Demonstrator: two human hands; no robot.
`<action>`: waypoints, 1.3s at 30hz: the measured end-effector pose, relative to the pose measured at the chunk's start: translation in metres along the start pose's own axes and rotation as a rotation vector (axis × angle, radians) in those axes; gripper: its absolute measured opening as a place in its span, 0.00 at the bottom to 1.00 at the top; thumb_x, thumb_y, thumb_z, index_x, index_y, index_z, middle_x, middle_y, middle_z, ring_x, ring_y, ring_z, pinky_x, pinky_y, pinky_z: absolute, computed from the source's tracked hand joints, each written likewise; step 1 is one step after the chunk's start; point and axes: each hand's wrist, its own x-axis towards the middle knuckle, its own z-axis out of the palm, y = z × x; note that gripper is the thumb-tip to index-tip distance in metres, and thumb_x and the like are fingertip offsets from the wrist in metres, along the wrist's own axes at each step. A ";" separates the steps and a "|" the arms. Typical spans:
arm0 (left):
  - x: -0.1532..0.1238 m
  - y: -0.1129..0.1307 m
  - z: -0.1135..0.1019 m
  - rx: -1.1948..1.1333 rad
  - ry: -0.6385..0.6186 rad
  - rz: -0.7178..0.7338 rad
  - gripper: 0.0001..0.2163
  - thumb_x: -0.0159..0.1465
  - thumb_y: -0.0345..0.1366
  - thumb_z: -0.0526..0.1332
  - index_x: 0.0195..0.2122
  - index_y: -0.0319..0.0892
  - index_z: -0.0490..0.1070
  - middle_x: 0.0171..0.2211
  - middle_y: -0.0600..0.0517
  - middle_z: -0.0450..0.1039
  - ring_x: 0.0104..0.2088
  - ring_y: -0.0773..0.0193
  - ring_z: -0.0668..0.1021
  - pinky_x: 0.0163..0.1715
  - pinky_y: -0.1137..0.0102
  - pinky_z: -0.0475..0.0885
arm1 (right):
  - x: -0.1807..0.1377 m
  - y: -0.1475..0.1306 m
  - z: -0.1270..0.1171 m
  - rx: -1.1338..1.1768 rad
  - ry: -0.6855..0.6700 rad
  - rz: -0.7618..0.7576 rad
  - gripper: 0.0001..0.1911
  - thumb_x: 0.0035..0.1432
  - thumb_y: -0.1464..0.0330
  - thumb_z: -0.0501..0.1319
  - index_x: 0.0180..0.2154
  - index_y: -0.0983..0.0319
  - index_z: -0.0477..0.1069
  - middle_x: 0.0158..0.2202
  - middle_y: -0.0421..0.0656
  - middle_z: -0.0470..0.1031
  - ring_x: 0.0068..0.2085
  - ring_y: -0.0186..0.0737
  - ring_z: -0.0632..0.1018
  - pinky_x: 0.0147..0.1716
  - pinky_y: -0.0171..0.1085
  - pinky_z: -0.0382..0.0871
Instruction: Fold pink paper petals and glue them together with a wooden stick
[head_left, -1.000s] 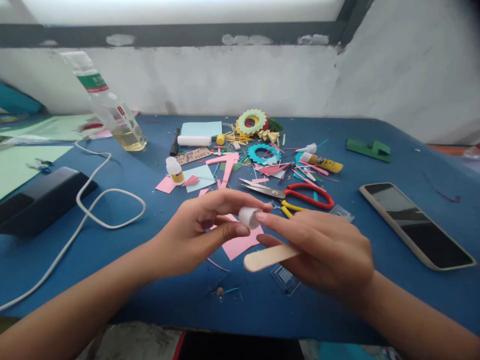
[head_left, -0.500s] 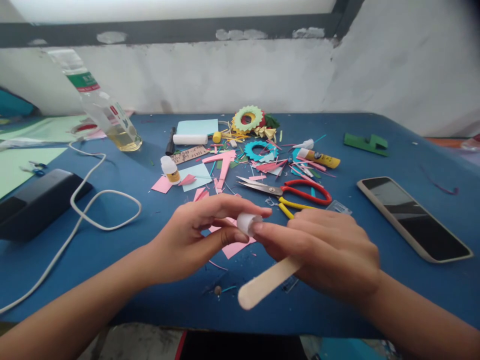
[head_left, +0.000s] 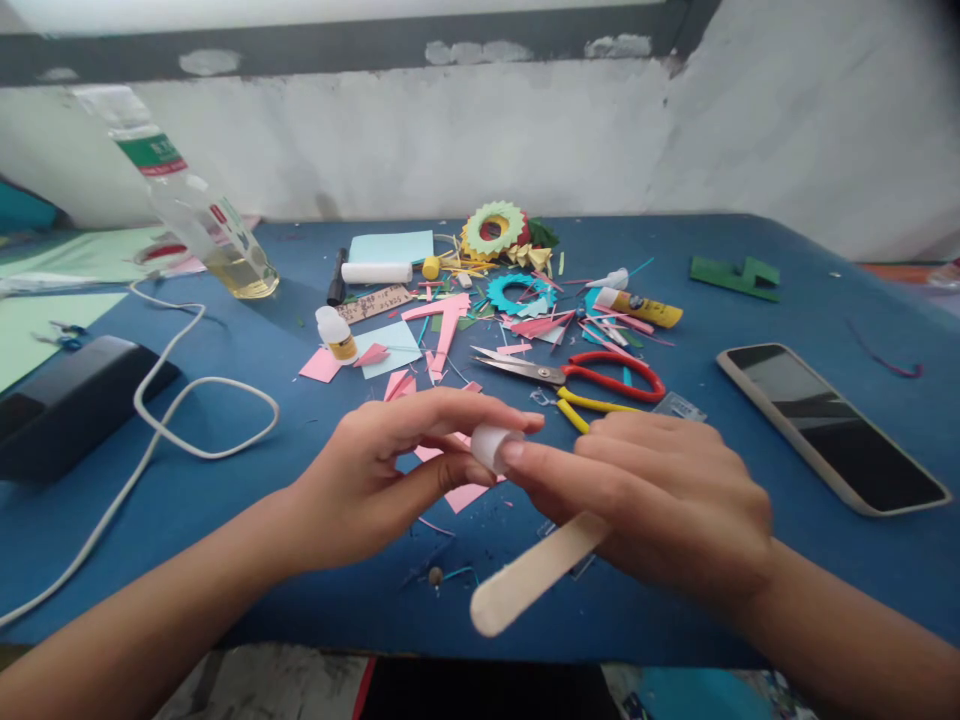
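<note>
My left hand [head_left: 375, 480] pinches a small white cap-like piece [head_left: 491, 444] between thumb and forefinger, above the blue table [head_left: 300, 590]. My right hand [head_left: 660, 495] meets it from the right, its fingertips on the same white piece. A flat wooden craft stick [head_left: 529, 577] is also held under the right hand's fingers and slants down to the left. Pink paper scraps [head_left: 461, 495] lie on the table beneath both hands.
Red and yellow scissors [head_left: 577, 380] lie just beyond my hands. A phone [head_left: 832, 425] is at the right, a black box [head_left: 67, 405] and white cable [head_left: 187, 420] at the left. A tilted bottle [head_left: 195, 215], glue bottles, paper rings and cuttings litter the far table.
The wooden stick's free end has swung lower and left under my right hand. Both hands stay together on the white piece; the view shifted slightly.
</note>
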 end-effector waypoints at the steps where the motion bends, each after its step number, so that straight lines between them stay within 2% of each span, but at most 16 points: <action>1: 0.000 0.000 0.000 0.010 -0.001 -0.001 0.14 0.61 0.24 0.58 0.45 0.47 0.72 0.43 0.53 0.75 0.40 0.67 0.78 0.39 0.76 0.76 | 0.000 0.000 0.000 -0.005 0.003 0.000 0.09 0.59 0.74 0.57 0.43 0.60 0.68 0.17 0.32 0.68 0.19 0.29 0.65 0.21 0.31 0.57; 6: 0.001 0.002 0.000 0.054 -0.001 -0.020 0.13 0.61 0.24 0.57 0.45 0.45 0.73 0.41 0.53 0.76 0.38 0.68 0.78 0.39 0.77 0.75 | 0.002 -0.001 0.002 -0.007 0.009 0.015 0.09 0.59 0.74 0.58 0.42 0.60 0.68 0.17 0.31 0.69 0.19 0.28 0.66 0.20 0.31 0.58; 10: 0.001 0.002 0.002 0.030 0.018 -0.040 0.11 0.62 0.28 0.58 0.44 0.44 0.73 0.40 0.51 0.77 0.36 0.66 0.78 0.34 0.77 0.76 | 0.002 -0.002 0.001 0.048 0.016 0.044 0.08 0.59 0.72 0.58 0.42 0.60 0.68 0.18 0.32 0.70 0.19 0.28 0.67 0.21 0.31 0.60; 12: 0.001 0.002 0.003 0.002 0.033 -0.037 0.11 0.61 0.29 0.59 0.44 0.45 0.74 0.38 0.52 0.77 0.34 0.68 0.78 0.32 0.78 0.76 | 0.001 -0.002 -0.001 0.121 0.032 0.083 0.07 0.62 0.66 0.56 0.41 0.60 0.67 0.19 0.33 0.71 0.19 0.29 0.68 0.21 0.30 0.61; 14: 0.001 0.002 0.003 -0.032 0.039 -0.030 0.11 0.61 0.28 0.59 0.44 0.47 0.73 0.39 0.53 0.77 0.35 0.69 0.78 0.33 0.79 0.75 | 0.001 -0.002 -0.003 0.173 0.037 0.144 0.12 0.64 0.60 0.51 0.40 0.59 0.66 0.20 0.35 0.71 0.18 0.29 0.68 0.19 0.31 0.62; 18: 0.001 0.002 0.003 -0.058 0.084 -0.046 0.10 0.62 0.28 0.59 0.44 0.46 0.73 0.43 0.51 0.76 0.39 0.65 0.78 0.37 0.74 0.76 | 0.000 0.001 -0.004 0.203 0.057 0.272 0.13 0.65 0.59 0.47 0.39 0.60 0.63 0.21 0.37 0.70 0.18 0.30 0.68 0.16 0.31 0.60; 20: 0.002 0.002 0.002 -0.053 0.122 -0.032 0.10 0.61 0.29 0.60 0.43 0.44 0.73 0.41 0.50 0.77 0.36 0.65 0.79 0.35 0.73 0.77 | 0.001 0.003 -0.003 0.216 0.060 0.295 0.14 0.66 0.59 0.45 0.38 0.60 0.62 0.20 0.35 0.68 0.19 0.28 0.69 0.18 0.29 0.61; 24: 0.003 -0.002 -0.002 -0.084 0.144 0.020 0.11 0.62 0.31 0.59 0.46 0.44 0.72 0.37 0.51 0.77 0.33 0.66 0.78 0.31 0.73 0.78 | 0.003 0.005 -0.001 0.118 0.012 0.295 0.11 0.67 0.67 0.45 0.34 0.59 0.63 0.21 0.34 0.70 0.16 0.26 0.65 0.17 0.28 0.58; 26: 0.004 -0.005 -0.004 -0.114 0.145 0.032 0.12 0.63 0.30 0.58 0.47 0.46 0.70 0.38 0.51 0.76 0.35 0.66 0.78 0.31 0.73 0.78 | 0.005 0.005 0.000 0.066 -0.001 0.298 0.12 0.66 0.67 0.46 0.34 0.60 0.65 0.21 0.35 0.72 0.14 0.26 0.63 0.16 0.30 0.57; 29: 0.004 -0.006 -0.004 -0.116 0.149 0.031 0.12 0.64 0.28 0.57 0.47 0.47 0.70 0.36 0.53 0.75 0.34 0.68 0.78 0.32 0.74 0.77 | 0.006 0.005 0.000 0.014 -0.010 0.274 0.12 0.66 0.67 0.48 0.33 0.61 0.67 0.21 0.36 0.73 0.15 0.27 0.65 0.15 0.30 0.56; 34: 0.005 -0.006 -0.001 0.050 0.195 0.031 0.10 0.64 0.31 0.57 0.46 0.42 0.70 0.31 0.53 0.74 0.29 0.70 0.75 0.30 0.76 0.74 | 0.005 0.001 0.005 -0.116 -0.008 0.240 0.13 0.66 0.67 0.49 0.33 0.62 0.69 0.22 0.37 0.75 0.18 0.29 0.71 0.16 0.31 0.54; 39: 0.005 -0.011 -0.002 0.206 0.193 -0.019 0.09 0.64 0.36 0.56 0.43 0.41 0.70 0.29 0.53 0.72 0.29 0.68 0.75 0.31 0.74 0.72 | 0.003 0.000 0.011 -0.148 -0.052 0.234 0.17 0.66 0.66 0.48 0.28 0.62 0.69 0.19 0.37 0.74 0.17 0.30 0.71 0.15 0.32 0.52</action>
